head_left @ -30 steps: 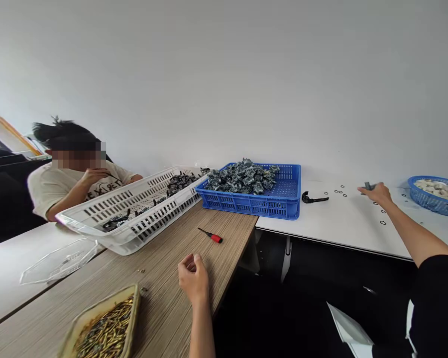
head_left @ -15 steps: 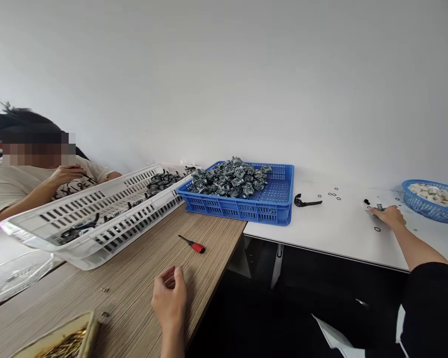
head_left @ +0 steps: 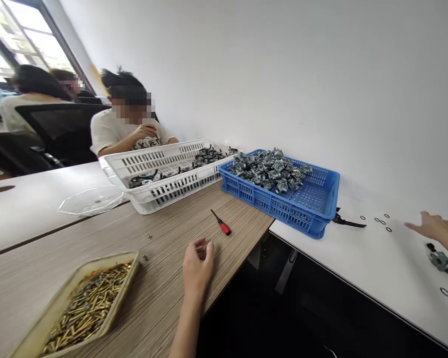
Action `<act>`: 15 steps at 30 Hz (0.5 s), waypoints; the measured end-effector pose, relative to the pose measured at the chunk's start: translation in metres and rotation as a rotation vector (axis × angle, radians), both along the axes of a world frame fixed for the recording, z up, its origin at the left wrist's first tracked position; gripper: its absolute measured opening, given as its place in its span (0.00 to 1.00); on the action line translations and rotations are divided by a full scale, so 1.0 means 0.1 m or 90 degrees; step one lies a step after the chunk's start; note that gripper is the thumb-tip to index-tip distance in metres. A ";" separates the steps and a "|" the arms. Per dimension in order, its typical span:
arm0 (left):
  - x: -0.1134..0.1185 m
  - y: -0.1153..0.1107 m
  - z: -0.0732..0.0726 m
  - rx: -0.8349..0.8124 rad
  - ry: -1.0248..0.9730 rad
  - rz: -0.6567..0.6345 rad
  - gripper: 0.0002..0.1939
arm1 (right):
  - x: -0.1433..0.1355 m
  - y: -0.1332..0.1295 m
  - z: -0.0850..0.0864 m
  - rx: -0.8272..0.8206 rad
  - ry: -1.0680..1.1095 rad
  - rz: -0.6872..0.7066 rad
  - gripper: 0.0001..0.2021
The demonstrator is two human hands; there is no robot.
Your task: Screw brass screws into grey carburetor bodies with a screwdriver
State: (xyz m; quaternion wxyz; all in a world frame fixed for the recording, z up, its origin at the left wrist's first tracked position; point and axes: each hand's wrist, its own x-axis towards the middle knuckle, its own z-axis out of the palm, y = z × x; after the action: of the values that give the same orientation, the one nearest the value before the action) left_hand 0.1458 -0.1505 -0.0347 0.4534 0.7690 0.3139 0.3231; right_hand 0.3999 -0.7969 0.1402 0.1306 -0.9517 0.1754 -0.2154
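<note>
My left hand rests on the wood-grain table, its fingers loosely curled, thumb apart and nothing held. Just beyond it lies a screwdriver with a red handle and dark shaft. Over the white table at the right, my right hand is held with its fingers stretched out, empty. Below it sits a grey metal casting with a small black piece beside it, partly hidden by my forearm. Several black rubber rings lie left of that hand, and another ring is nearer me.
A blue basket of grey metal castings spans the table junction. Left of it stands a white basket of dark parts. A tray holds brass-coloured screws. A co-worker sits behind the white basket; a black strap-like part lies by the blue basket.
The view has swung left. My right hand has let go of the grey metal casting and lifted away from it, fingers spreading. The left hand stays on the table.
</note>
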 end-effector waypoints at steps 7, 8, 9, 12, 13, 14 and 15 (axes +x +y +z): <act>-0.02 0.02 -0.06 0.013 -0.047 -0.012 0.22 | 0.97 2.51 0.29 -0.134 0.168 0.456 0.24; -0.01 0.02 -0.06 0.006 -0.057 -0.008 0.21 | 1.09 2.88 0.21 -0.143 0.193 0.488 0.23; -0.01 0.02 -0.07 -0.003 -0.065 -0.004 0.21 | 1.19 3.22 0.12 -0.147 0.209 0.508 0.23; -0.01 0.00 -0.07 -0.014 -0.088 0.003 0.20 | 1.37 4.00 -0.17 -0.165 0.264 0.512 0.26; -0.01 -0.01 -0.07 -0.012 -0.093 0.004 0.19 | 1.40 4.16 -0.26 -0.171 0.282 0.506 0.28; -0.01 -0.01 -0.06 -0.008 -0.096 0.005 0.18 | 1.41 4.28 -0.34 -0.177 0.298 0.500 0.29; -0.01 -0.02 -0.06 -0.003 -0.097 0.006 0.17 | 1.42 4.37 -0.41 -0.181 0.311 0.494 0.29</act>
State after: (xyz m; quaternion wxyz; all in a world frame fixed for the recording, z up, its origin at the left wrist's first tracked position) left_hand 0.1447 -0.1525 -0.0405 0.4762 0.7397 0.2829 0.3823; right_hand 0.5422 -0.3602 0.0996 0.0248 -0.9780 -0.1987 0.0577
